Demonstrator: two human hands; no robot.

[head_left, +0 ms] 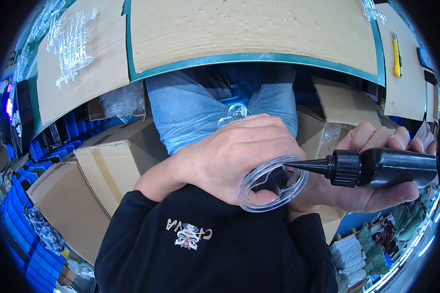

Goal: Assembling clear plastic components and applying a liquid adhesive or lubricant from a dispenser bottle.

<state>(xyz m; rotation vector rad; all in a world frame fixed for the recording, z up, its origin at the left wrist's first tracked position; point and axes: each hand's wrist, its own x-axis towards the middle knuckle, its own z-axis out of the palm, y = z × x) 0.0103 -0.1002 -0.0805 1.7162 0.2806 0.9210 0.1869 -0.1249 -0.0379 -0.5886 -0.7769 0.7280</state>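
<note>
My left hand [249, 146] is wrapped around a clear, see-through piece with a round rim [247, 198]. The rim faces up and right, and a rounded clear end sticks out on the far side of my fist, over my lap. My fingers hide its middle. In my right hand [371, 198] lies a black squeeze bottle [401, 167] with a ribbed collar and a long tapered nozzle. It is held sideways, its nozzle pointing left. The tip is at the rim's upper right edge; whether it touches I cannot tell.
Ahead is a table covered with cardboard [254, 31] with a green edge. Several clear pieces [75, 49] lie at the left, a yellow utility knife [397, 56] at the right. Cardboard boxes [107, 166] stand beside my legs, with blue bins [22, 215] at far left.
</note>
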